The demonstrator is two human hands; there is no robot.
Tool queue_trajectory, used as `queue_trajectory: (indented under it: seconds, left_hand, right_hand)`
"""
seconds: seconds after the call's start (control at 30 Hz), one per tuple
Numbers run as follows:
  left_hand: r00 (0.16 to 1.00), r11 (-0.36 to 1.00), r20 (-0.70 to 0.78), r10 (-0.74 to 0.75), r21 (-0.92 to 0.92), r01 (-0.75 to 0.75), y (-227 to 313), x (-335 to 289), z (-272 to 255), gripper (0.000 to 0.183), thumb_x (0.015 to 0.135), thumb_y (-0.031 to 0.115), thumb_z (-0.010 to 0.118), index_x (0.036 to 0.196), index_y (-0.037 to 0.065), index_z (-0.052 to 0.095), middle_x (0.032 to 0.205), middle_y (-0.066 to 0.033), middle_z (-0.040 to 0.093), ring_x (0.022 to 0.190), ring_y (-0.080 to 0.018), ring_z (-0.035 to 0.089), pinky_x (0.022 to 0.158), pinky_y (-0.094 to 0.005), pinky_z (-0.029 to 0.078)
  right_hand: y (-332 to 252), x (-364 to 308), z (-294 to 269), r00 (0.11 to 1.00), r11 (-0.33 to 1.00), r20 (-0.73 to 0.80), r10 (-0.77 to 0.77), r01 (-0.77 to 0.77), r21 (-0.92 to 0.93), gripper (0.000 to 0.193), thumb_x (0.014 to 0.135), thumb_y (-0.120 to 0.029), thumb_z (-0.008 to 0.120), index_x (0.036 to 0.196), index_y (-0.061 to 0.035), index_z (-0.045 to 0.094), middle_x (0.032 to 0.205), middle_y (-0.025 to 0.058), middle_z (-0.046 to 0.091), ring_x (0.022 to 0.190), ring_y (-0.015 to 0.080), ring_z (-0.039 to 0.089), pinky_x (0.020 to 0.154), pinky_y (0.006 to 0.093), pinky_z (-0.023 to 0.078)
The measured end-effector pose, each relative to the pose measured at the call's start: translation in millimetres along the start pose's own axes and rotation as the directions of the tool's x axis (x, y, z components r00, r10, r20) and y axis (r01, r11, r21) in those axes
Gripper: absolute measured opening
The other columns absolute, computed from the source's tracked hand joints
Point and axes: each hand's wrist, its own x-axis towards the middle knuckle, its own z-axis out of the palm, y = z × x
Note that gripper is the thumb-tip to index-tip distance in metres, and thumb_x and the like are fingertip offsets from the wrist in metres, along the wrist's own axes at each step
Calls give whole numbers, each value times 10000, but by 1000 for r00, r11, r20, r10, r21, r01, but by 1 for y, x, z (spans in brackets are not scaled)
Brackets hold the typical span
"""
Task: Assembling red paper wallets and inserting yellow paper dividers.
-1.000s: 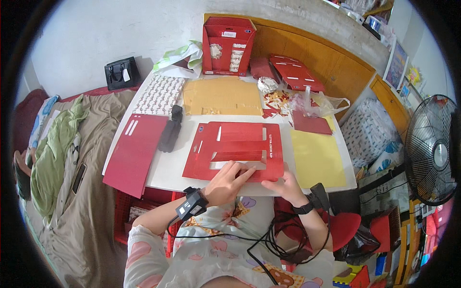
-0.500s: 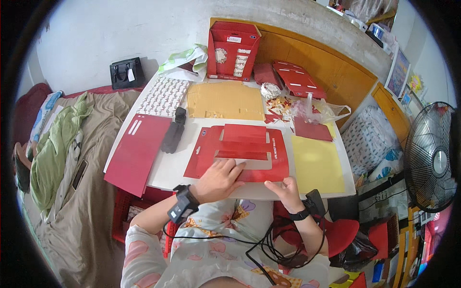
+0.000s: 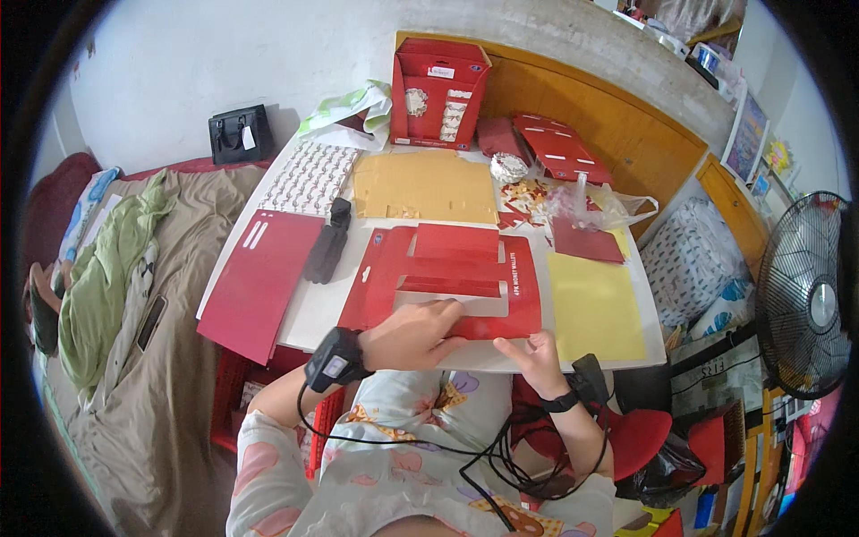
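A red printed card with cut-out windows (image 3: pixel 523 291) lies on the white table in front of me. Loose red flaps (image 3: pixel 456 242) sit across its middle, above a pale window strip. My left hand (image 3: pixel 416 333) rests over the card's near edge, back of the hand up, fingers stretched to the right and thumb apart from them. At the near right corner, my right hand (image 3: pixel 535 360) touches the edge, thumb and fingers apart. The left fingertips are partly hidden behind the hand. Both wrists carry black devices, with cables in my lap.
A dark red sheet (image 3: pixel 259 286) and grey folded cloth (image 3: pixel 328 246) lie left. Yellow sheets (image 3: pixel 595 309) are on the right. Behind are brown cardboard (image 3: pixel 425 183), a sheet of small bows (image 3: pixel 309 179), a red display box (image 3: pixel 438 98), a white roll (image 3: pixel 508 167) and paper scraps (image 3: pixel 528 199).
My left wrist has turned and dropped slightly, and its fingers have slid a little right along the card's near edge. The right hand stays nearly where it was.
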Motion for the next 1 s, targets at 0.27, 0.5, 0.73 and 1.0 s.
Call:
queue_trajectory:
  seconds: [0.27, 0.5, 0.73, 1.0]
  left_hand:
    - [993, 991, -47, 107, -79, -110, 5, 14, 16, 362, 822, 121, 601, 1143, -5, 490, 966, -177, 542, 908, -356, 563, 736, -416, 475]
    - [992, 986, -42, 122, 116, -116, 0, 12, 28, 369, 814, 129, 603, 1135, -25, 504, 907, -160, 532, 854, -324, 573, 726, -397, 477]
    - [989, 940, -46, 140, 319, -118, -9, 8, 44, 354, 768, 99, 600, 1087, -29, 516, 890, -129, 535, 839, -287, 590, 704, -367, 497]
    - [997, 973, 52, 58, 221, -68, -10, 4, 34, 357, 830, 143, 580, 1149, 5, 500, 883, -165, 578, 797, -319, 616, 674, -395, 506]
  right_hand:
    - [6, 1, 3, 999, 999, 21, -38, 38, 6, 212, 821, -30, 665, 1024, 26, 633, 995, 40, 661, 898, 94, 581, 826, 264, 451]
    - [7, 3, -2, 983, 949, -118, -142, 102, -298, 303, 756, -58, 732, 1023, 27, 618, 1045, 123, 619, 984, 180, 573, 849, 315, 443]
    - [-24, 9, -6, 774, 140, 419, -475, 537, -832, 315, 719, -97, 717, 1016, -35, 635, 1087, 64, 604, 1082, 225, 526, 906, 413, 414]
    - [-12, 15, -5, 758, 133, 484, -437, 587, -799, 244, 716, -58, 660, 957, -22, 659, 977, 59, 640, 960, 212, 584, 880, 398, 457]
